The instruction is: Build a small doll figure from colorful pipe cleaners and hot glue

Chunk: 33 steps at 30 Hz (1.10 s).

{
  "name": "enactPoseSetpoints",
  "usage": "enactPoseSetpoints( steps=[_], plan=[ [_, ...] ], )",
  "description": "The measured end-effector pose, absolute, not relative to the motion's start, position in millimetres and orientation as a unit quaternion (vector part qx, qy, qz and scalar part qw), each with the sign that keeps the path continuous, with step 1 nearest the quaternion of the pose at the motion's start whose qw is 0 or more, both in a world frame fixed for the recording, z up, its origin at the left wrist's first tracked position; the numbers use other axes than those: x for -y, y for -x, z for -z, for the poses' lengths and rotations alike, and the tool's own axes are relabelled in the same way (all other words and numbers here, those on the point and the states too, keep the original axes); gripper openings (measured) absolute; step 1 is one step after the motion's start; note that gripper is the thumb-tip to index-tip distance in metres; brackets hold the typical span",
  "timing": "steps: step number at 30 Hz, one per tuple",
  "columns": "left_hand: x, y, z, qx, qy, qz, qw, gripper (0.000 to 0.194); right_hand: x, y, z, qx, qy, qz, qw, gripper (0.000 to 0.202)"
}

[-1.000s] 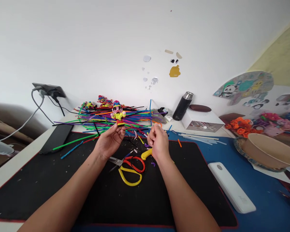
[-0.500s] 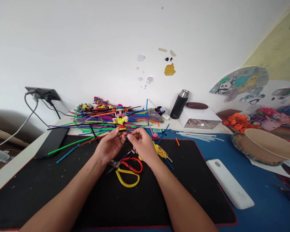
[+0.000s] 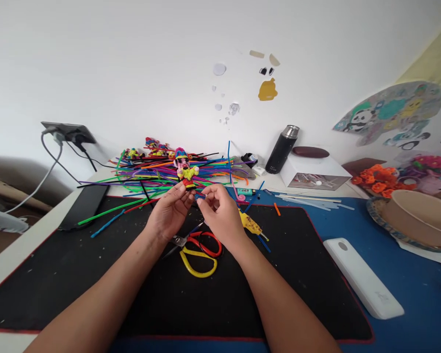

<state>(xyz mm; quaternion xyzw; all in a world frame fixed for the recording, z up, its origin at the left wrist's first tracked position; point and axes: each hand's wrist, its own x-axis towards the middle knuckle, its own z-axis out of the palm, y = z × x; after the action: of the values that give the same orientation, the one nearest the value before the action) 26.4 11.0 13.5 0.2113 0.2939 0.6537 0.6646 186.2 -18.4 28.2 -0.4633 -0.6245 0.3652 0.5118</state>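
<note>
My left hand [image 3: 171, 211] pinches the base of a small figure [image 3: 186, 171] with a blue and pink hat, a yellow top and a red lower part. The figure stands upright above the fingertips. Just right of it is my right hand [image 3: 220, 211], its fingers curled and thumb near the index finger; whether something small is between them I cannot make out. Scissors [image 3: 198, 260] with one red and one yellow handle lie on the black mat [image 3: 191, 309] below the hands. A yellow glue gun [image 3: 250, 223] lies partly behind my right hand.
Colourful fuzzy stems [image 3: 158, 174] are heaped along the wall, with more figures [image 3: 156, 144] behind. A black flask [image 3: 282, 149], a white box [image 3: 316, 171], a white power bank [image 3: 363, 279] and a beige bowl [image 3: 422, 220] are to the right.
The view has shifted, moving the wall items up and right-side objects rightward. The figure is tilted slightly differently in my left hand. My right hand's fingers have lifted and opened a little.
</note>
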Motion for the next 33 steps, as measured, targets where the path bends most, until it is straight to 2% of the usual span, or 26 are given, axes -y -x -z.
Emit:
enactPoseSetpoints(
  steps=[3,13,33],
  plan=[
    [-12.4,-25.6,-11.0,-0.306,-0.221,-0.654,0.655,0.022,20.5,-186.2,-29.7,0.652,0.468,-0.331,0.496,0.021],
    [-7.9,-32.0,-9.8,-0.321,-0.245,-0.667,0.626,0.034,19.7,-186.6,-25.3,0.661,0.482,-0.297,0.493,0.018],
    [0.1,-40.9,-16.2,-0.345,-0.316,-0.668,0.579,0.041,18.5,-186.3,-24.0,0.664,0.512,-0.261,0.478,0.014]
  ],
)
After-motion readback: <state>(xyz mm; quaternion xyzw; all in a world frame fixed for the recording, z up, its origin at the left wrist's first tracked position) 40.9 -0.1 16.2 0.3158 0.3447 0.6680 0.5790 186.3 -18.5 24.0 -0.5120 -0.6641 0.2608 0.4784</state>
